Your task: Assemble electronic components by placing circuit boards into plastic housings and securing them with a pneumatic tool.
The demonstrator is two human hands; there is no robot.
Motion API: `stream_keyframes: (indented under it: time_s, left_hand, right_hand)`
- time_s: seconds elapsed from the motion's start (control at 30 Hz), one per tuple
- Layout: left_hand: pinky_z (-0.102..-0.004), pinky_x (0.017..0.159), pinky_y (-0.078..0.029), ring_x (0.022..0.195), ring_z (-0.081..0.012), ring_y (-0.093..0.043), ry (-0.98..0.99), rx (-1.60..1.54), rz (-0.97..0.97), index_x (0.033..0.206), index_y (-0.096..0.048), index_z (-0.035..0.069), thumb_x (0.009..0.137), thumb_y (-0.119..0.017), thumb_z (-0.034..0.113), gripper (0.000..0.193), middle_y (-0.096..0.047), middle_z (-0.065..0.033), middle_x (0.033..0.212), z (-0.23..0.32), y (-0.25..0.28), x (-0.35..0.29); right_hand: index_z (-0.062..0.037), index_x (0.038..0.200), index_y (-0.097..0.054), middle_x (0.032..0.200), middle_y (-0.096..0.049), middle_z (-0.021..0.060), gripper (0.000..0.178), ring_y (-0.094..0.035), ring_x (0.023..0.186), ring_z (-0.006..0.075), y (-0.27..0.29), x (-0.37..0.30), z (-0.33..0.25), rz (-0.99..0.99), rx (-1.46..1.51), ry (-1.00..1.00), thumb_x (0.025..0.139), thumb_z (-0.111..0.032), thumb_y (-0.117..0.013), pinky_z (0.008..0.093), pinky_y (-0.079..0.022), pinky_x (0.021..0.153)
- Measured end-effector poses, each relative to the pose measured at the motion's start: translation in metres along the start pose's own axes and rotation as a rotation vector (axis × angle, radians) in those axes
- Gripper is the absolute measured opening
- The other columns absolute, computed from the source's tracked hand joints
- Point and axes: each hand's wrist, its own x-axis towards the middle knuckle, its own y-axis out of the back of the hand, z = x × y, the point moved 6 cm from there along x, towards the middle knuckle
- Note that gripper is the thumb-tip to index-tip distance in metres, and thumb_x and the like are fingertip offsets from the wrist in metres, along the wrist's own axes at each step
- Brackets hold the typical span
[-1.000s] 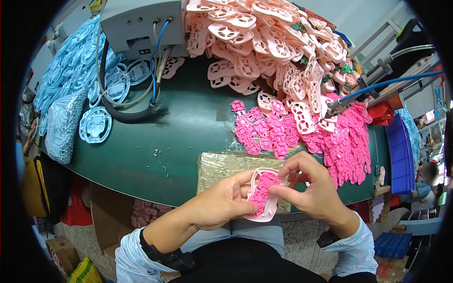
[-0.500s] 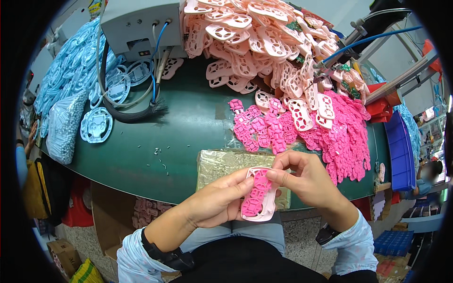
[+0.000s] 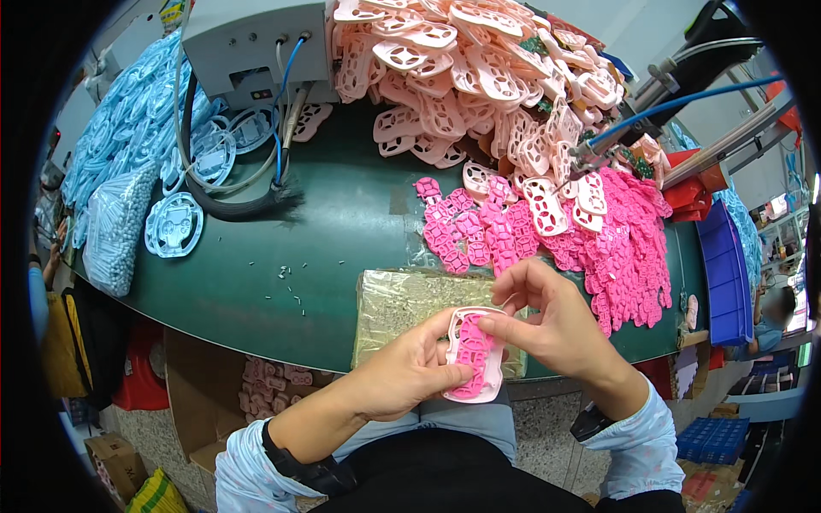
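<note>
My left hand (image 3: 419, 363) grips a pale pink plastic shell (image 3: 493, 380) by its left side, in front of my lap. A bright pink lattice insert (image 3: 472, 350) lies in the shell, and my left thumb presses on its lower part. My right hand (image 3: 552, 325) is closed at the upper end, its thumb on the top of the insert and its index finger bent above the rim. The fingers behind the shell are mostly hidden. Just beyond the hands lies a block wrapped in yellowish tape (image 3: 389, 308).
Bright pink inserts (image 3: 629, 248) are heaped at right, below a large pile of pale pink shells (image 3: 462, 68). A grey box with hoses (image 3: 256, 51) and light blue parts (image 3: 175, 224) stand at left. A jointed tool arm (image 3: 633, 111) hangs at upper right.
My left thumb has slid from the upper part of the insert to its lower part. The shell has tilted slightly. The tool arm at upper right has shifted a little downward.
</note>
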Motion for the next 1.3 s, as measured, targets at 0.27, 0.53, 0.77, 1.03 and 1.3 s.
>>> stream_keyframes:
  time_s: [0.27, 0.53, 0.77, 1.03, 1.3]
  left_hand:
    - [-0.0342, 0.099, -0.047, 0.116, -0.0203, -0.058, -0.022, 0.152, 0.011, 0.142, -0.030, -0.001, 0.092, -0.061, 0.004, 0.059, -0.056, -0.0140, 0.127, -0.009, 0.006, 0.000]
    - [-0.0264, 0.087, -0.050, 0.098, -0.0135, -0.064, -0.071, 0.299, 0.177, 0.133, -0.042, -0.004, 0.094, -0.055, 0.000, 0.042, -0.066, -0.0103, 0.109, 0.005, 0.011, -0.003]
    - [-0.0261, 0.087, -0.051, 0.097, -0.0131, -0.065, -0.155, 0.088, 0.172, 0.128, -0.048, -0.005, 0.094, -0.058, 0.003, 0.036, -0.067, -0.0101, 0.109, 0.015, 0.007, -0.009]
    - [-0.0296, 0.083, -0.054, 0.094, -0.0178, -0.067, 0.029, 0.112, 0.149, 0.124, -0.053, -0.003, 0.091, -0.068, 0.017, 0.041, -0.067, -0.0116, 0.107, 0.012, -0.001, -0.011]
    - [-0.0445, 0.102, -0.036, 0.118, -0.0352, -0.047, -0.498, 1.738, 0.363, 0.128, -0.052, 0.002, 0.065, -0.086, 0.024, 0.075, -0.053, -0.0151, 0.123, 0.027, 0.018, -0.039]
  right_hand:
    - [0.0027, 0.098, -0.061, 0.090, -0.063, 0.0060, 0.022, -0.058, 0.074, 0.0094, -0.014, -0.005, 0.010, -0.090, 0.035, -0.035, 0.086, -0.014, -0.071, 0.0231, -0.049, 0.064]
    - [0.0031, 0.107, -0.060, 0.095, -0.063, 0.0059, 0.021, -0.061, 0.088, 0.0094, -0.009, -0.007, 0.006, 0.105, 0.161, 0.052, 0.091, -0.010, -0.065, 0.0243, -0.052, 0.069]
    - [0.0007, 0.131, -0.046, 0.122, -0.059, 0.0149, 0.058, -0.061, 0.110, 0.0215, -0.015, -0.008, 0.037, -0.193, 0.811, 0.044, 0.082, -0.014, -0.074, 0.0372, -0.049, 0.096]
    - [-0.0016, 0.137, -0.040, 0.137, -0.049, 0.0262, 0.074, -0.053, 0.124, 0.0322, -0.026, -0.008, 0.030, -0.381, 0.997, 0.102, 0.075, -0.013, -0.078, 0.0444, -0.043, 0.106]
    - [0.0005, 0.141, -0.034, 0.135, -0.049, 0.0278, 0.073, -0.052, 0.124, 0.0380, -0.011, 0.003, 0.061, -0.291, 0.973, 0.058, 0.080, -0.012, -0.073, 0.0489, -0.043, 0.105]
